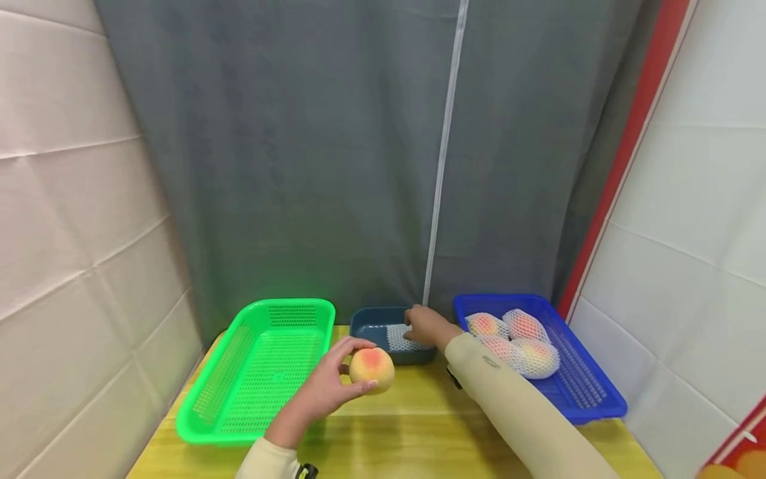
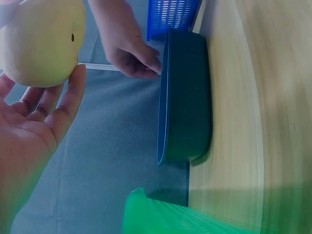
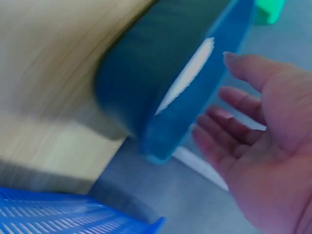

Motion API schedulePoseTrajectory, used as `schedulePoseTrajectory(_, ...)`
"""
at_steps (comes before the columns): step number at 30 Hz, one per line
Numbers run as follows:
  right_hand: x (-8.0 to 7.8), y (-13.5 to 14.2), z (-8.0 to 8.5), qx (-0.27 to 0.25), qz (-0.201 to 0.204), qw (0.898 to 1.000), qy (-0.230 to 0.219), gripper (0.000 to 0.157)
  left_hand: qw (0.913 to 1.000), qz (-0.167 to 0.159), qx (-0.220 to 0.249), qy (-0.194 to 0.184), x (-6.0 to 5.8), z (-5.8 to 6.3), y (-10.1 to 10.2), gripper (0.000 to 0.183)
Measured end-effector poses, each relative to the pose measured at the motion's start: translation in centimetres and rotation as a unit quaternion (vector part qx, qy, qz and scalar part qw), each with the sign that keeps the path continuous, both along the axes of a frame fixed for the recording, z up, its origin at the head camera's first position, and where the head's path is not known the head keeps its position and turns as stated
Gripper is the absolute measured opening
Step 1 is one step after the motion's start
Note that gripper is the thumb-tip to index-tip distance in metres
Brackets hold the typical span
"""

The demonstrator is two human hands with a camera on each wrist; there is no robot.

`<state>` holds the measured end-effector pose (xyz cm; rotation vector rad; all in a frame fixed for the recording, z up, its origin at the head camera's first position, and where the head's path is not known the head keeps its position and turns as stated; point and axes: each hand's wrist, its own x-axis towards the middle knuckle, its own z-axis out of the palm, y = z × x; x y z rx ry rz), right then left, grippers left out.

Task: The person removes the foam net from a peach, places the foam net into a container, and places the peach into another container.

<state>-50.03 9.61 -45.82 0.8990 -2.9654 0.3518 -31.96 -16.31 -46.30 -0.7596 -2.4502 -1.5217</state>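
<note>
In the head view my left hand (image 1: 324, 386) grips a yellow peach with a red blush (image 1: 372, 370), held above the table in front of the dark teal tray (image 1: 413, 358). The left wrist view shows the peach's pale side (image 2: 44, 46), fingers beneath it. Over the tray's right part reaches my right hand (image 1: 429, 326). A white foam net sleeve (image 1: 396, 338) lies flat inside the tray, below those fingers. The right wrist view shows the right hand (image 3: 263, 122) with loosely bent fingers at the tray's opening and nothing between them.
A green plastic basket (image 1: 275, 372) stands on the left of the wooden table (image 1: 413, 426). The blue basket (image 1: 589, 362) on the right holds several peaches in foam nets (image 1: 536, 358). Behind hangs a grey curtain (image 1: 299, 166); white panels flank both sides.
</note>
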Motion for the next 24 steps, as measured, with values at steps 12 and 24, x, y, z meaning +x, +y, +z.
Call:
schedulePoseTrajectory(12, 7.0, 0.2, 3.5, -0.024, -0.009, 1.000, 0.005, 0.034, 0.9994, -0.012, 0.000, 0.034, -0.3, 0.1, -0.2, 0.053)
schedulePoseTrajectory(24, 13.5, 2.3, 0.1, -0.153, 0.075, 0.985, 0.022, 0.031, 0.9994, -0.015, 0.002, 0.030, -0.1, 0.3, -0.4, 0.053)
